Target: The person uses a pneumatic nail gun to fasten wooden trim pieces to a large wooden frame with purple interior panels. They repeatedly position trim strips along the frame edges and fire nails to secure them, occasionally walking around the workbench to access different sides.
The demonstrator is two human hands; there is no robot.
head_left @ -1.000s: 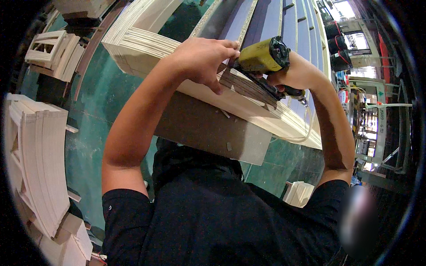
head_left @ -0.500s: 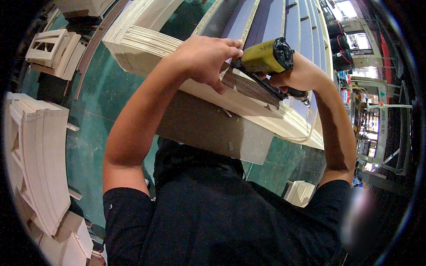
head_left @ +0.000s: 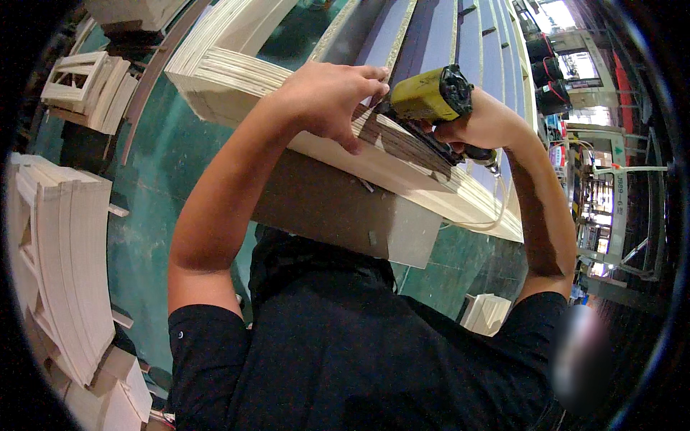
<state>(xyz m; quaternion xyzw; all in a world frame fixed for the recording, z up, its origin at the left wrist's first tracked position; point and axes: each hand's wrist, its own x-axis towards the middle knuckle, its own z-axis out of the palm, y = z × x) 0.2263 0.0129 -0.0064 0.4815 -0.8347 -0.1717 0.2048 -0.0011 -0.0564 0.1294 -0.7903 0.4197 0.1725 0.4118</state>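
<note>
Wrapped round the handle of a yellow and black air nailer (head_left: 425,95) is my right hand (head_left: 483,121). The nailer's nose points left, down at the edge of a stack of pale wooden frames (head_left: 410,172). A clear air hose (head_left: 501,205) hangs from the handle's end. Close to the nose, my left hand (head_left: 332,97) rests over the near rail of the stack, fingers spread across the top and thumb down the front side. Bluish-grey panels (head_left: 428,54) with strips between them lie beyond the rail. The exact spot under the nose is hidden.
A brown board (head_left: 323,197) juts out below the near rail, with small scraps on it. Stacked wooden frames (head_left: 65,251) stand at left on the green floor (head_left: 154,215), and more wooden parts (head_left: 90,86) behind. Racks and equipment (head_left: 600,144) line the right side.
Very little differs. The nailer and both hands sit almost where they were, with a slight shift left and the nailer's back tipped marginally lower.
</note>
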